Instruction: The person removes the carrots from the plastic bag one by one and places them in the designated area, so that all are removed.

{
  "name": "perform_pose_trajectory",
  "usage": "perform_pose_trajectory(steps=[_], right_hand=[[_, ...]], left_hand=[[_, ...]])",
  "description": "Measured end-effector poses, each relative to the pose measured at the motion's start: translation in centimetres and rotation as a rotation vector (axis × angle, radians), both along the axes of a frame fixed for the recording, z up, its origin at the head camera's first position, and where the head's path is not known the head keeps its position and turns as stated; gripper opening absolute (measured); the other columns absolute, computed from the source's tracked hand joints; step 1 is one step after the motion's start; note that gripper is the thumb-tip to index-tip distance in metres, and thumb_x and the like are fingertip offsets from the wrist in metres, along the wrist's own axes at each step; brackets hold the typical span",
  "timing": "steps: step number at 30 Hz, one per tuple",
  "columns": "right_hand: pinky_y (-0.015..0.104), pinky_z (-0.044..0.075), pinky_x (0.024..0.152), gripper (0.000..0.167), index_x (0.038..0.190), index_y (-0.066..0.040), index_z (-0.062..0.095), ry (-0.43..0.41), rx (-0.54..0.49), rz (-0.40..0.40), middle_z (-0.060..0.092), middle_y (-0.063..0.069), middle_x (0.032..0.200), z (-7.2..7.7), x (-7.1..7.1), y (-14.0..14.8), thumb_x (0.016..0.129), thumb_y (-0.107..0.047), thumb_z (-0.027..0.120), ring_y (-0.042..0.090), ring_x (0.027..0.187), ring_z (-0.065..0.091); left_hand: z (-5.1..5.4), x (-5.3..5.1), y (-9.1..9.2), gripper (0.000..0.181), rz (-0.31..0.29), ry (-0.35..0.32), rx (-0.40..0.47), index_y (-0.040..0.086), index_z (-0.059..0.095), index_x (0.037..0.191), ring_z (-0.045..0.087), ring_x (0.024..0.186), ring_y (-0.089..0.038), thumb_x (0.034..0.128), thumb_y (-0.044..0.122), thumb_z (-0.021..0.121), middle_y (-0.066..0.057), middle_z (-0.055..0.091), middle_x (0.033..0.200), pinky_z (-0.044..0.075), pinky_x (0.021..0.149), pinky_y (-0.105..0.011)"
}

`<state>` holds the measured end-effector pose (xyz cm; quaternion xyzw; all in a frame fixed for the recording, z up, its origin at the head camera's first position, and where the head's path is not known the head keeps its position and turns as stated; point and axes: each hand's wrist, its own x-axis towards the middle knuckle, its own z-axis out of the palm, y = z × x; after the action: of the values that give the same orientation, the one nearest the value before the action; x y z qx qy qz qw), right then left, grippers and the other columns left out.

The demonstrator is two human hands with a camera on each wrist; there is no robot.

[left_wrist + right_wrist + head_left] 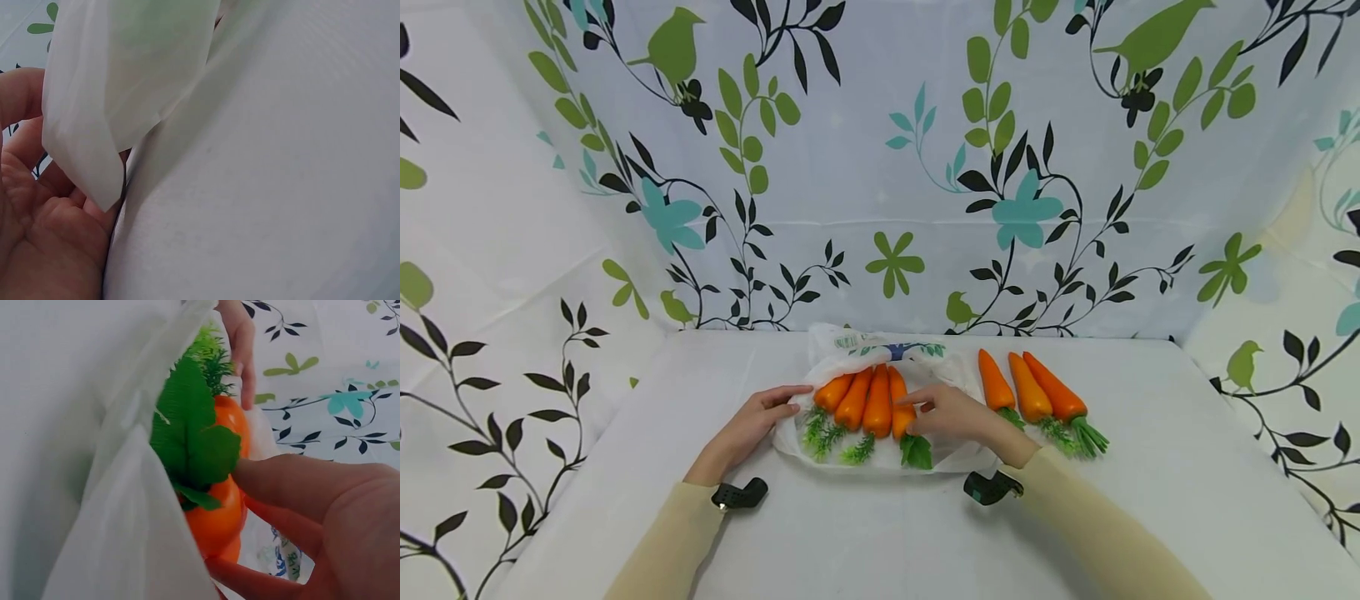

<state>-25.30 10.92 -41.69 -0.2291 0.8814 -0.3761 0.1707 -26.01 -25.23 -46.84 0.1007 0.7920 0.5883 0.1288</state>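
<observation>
A white plastic bag [947, 450] lies on the table, its printed upper side folded back. Several orange toy carrots [877, 404] lie side by side in its mouth, green tops toward me. My right hand [951, 412] pinches the rightmost of these, a carrot with a broad green leaf [190, 425], between thumb and fingers. At the bag's left side, my left hand [760, 425] holds the edge of the plastic. In the left wrist view this bag edge [81, 125] hangs across the fingers and hides part of them.
Three more carrots [1033, 392] with green tops lie on the white table [865, 542], just right of the bag. A cloth [880, 167] printed with leaves, birds and flowers hangs behind the table and at both sides.
</observation>
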Motion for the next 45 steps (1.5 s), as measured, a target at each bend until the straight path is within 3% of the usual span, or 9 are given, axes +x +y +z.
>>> perform_pose_trajectory(steps=[2, 5, 9, 14, 17, 23, 33, 42, 45], right_hand=[[0.027, 0.042, 0.064, 0.039, 0.127, -0.017, 0.071, 0.008, 0.004, -0.005, 0.057, -0.001, 0.084, -0.2, 0.0, -0.4, 0.089, -0.017, 0.074, 0.017, 0.071, 0.049], [0.026, 0.035, 0.06, 0.038, 0.126, -0.014, 0.071, 0.019, -0.005, -0.003, 0.054, 0.001, 0.081, -0.3, 0.1, -0.7, 0.088, -0.011, 0.074, 0.016, 0.06, 0.04], [0.027, 0.039, 0.063, 0.036, 0.124, -0.012, 0.072, 0.018, -0.015, -0.007, 0.064, 0.003, 0.108, -0.3, 0.2, -0.9, 0.088, -0.008, 0.072, 0.016, 0.067, 0.047], [0.029, 0.048, 0.078, 0.036, 0.126, -0.014, 0.071, -0.007, 0.005, -0.016, 0.065, 0.003, 0.121, -0.2, 0.0, -0.8, 0.09, -0.012, 0.071, 0.018, 0.089, 0.054], [0.03, 0.048, 0.083, 0.037, 0.126, -0.016, 0.071, -0.039, 0.01, -0.038, 0.066, 0.0, 0.116, -0.1, -0.3, -0.8, 0.089, -0.017, 0.073, 0.017, 0.092, 0.054], [0.026, 0.044, 0.065, 0.038, 0.123, -0.014, 0.072, -0.161, -0.037, -0.085, 0.062, -0.001, 0.085, 0.4, -0.9, -0.9, 0.086, -0.019, 0.076, 0.018, 0.07, 0.052], [0.031, 0.057, 0.071, 0.035, 0.121, -0.013, 0.071, -0.218, -0.054, -0.125, 0.064, 0.007, 0.107, 0.5, -1.3, -1.5, 0.087, -0.018, 0.076, 0.023, 0.082, 0.061], [0.03, 0.055, 0.073, 0.041, 0.123, -0.012, 0.071, -0.201, -0.133, -0.106, 0.066, 0.003, 0.097, 0.0, -1.3, -1.1, 0.082, -0.013, 0.076, 0.019, 0.08, 0.062], [0.027, 0.051, 0.065, 0.043, 0.124, -0.01, 0.07, -0.19, -0.148, -0.097, 0.061, 0.0, 0.082, 0.2, -1.2, -0.9, 0.082, -0.012, 0.074, 0.018, 0.07, 0.057]], left_hand=[[-0.1, 0.0, 0.0, 0.04, -0.007, 0.006, -0.006, 0.016, 0.059, 0.14, 0.027, 0.146, -0.03, 0.0998, 0.022, 0.058, -0.01, 0.04, 0.155, 0.021, 0.118, -0.052], [-0.1, 0.0, 0.0, 0.04, -0.017, 0.005, -0.005, 0.016, 0.06, 0.14, 0.027, 0.146, -0.03, 0.0998, 0.022, 0.058, -0.011, 0.04, 0.155, 0.021, 0.117, -0.052], [0.0, 0.0, 0.0, 0.04, -0.02, -0.001, 0.0, 0.016, 0.06, 0.139, 0.028, 0.145, -0.03, 0.0997, 0.022, 0.059, -0.011, 0.041, 0.154, 0.02, 0.118, -0.053], [0.1, 0.1, 0.1, 0.04, -0.016, 0.001, 0.003, 0.015, 0.06, 0.139, 0.029, 0.145, -0.03, 0.0995, 0.022, 0.059, -0.01, 0.041, 0.154, 0.021, 0.118, -0.052], [0.0, 0.0, 0.1, 0.04, -0.019, 0.004, 0.003, 0.015, 0.06, 0.139, 0.029, 0.144, -0.03, 0.0995, 0.023, 0.059, -0.011, 0.041, 0.154, 0.021, 0.118, -0.052], [-0.1, -0.1, 0.0, 0.041, -0.024, 0.01, 0.005, 0.014, 0.06, 0.139, 0.028, 0.145, -0.031, 0.0995, 0.024, 0.059, -0.011, 0.041, 0.154, 0.021, 0.117, -0.053], [0.0, -0.1, 0.1, 0.04, -0.014, 0.013, 0.002, 0.014, 0.06, 0.138, 0.028, 0.145, -0.031, 0.0996, 0.022, 0.059, -0.011, 0.041, 0.154, 0.021, 0.118, -0.052], [0.2, 0.1, 0.0, 0.041, -0.023, 0.013, -0.001, 0.011, 0.058, 0.14, 0.025, 0.146, -0.033, 0.1006, 0.02, 0.057, -0.013, 0.039, 0.155, 0.018, 0.118, -0.054], [0.2, 0.1, 0.0, 0.041, -0.031, 0.009, -0.001, 0.01, 0.057, 0.141, 0.025, 0.146, -0.033, 0.101, 0.02, 0.056, -0.013, 0.038, 0.155, 0.018, 0.118, -0.053]])
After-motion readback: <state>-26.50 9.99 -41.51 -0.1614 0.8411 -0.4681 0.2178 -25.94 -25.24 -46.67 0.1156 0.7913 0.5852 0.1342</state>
